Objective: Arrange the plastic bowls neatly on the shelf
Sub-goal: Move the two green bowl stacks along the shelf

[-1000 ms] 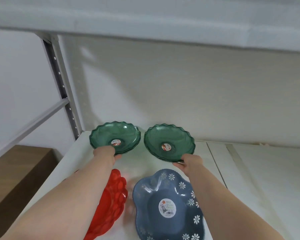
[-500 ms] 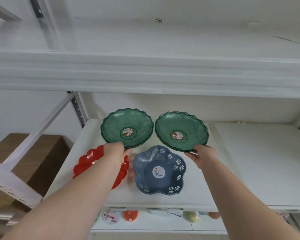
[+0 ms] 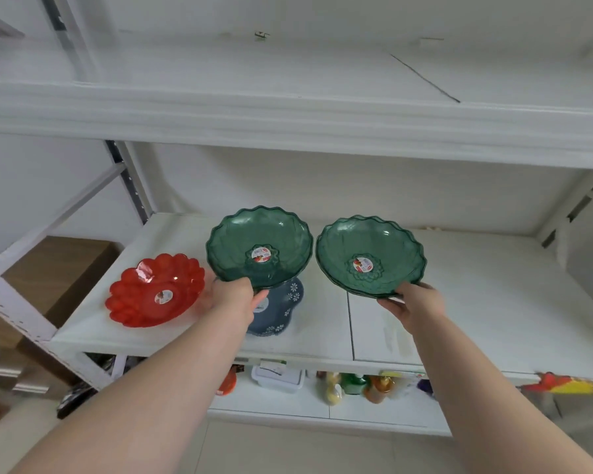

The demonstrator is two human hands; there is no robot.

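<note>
My left hand (image 3: 235, 299) grips the near rim of a green scalloped bowl (image 3: 259, 246), held tilted above the white shelf (image 3: 322, 333). My right hand (image 3: 415, 302) holds the near rim of a second green bowl (image 3: 370, 256), which looks like two nested bowls, also lifted and tilted toward me. A red flower-shaped bowl (image 3: 154, 290) rests on the shelf at the left. A blue bowl with white flowers (image 3: 281, 313) sits on the shelf, mostly hidden behind my left hand and its green bowl.
An upper shelf (image 3: 288, 114) runs overhead. A grey shelf post (image 3: 127, 179) stands at the back left. A lower shelf holds a white box (image 3: 278, 379) and several small bottles (image 3: 353, 388). A brown box (image 3: 55, 268) sits left of the rack.
Both green bowls have been lifted off the shelf and drawn toward me, tilting up. The view has pulled back, and the left green bowl now covers most of the blue bowl.
</note>
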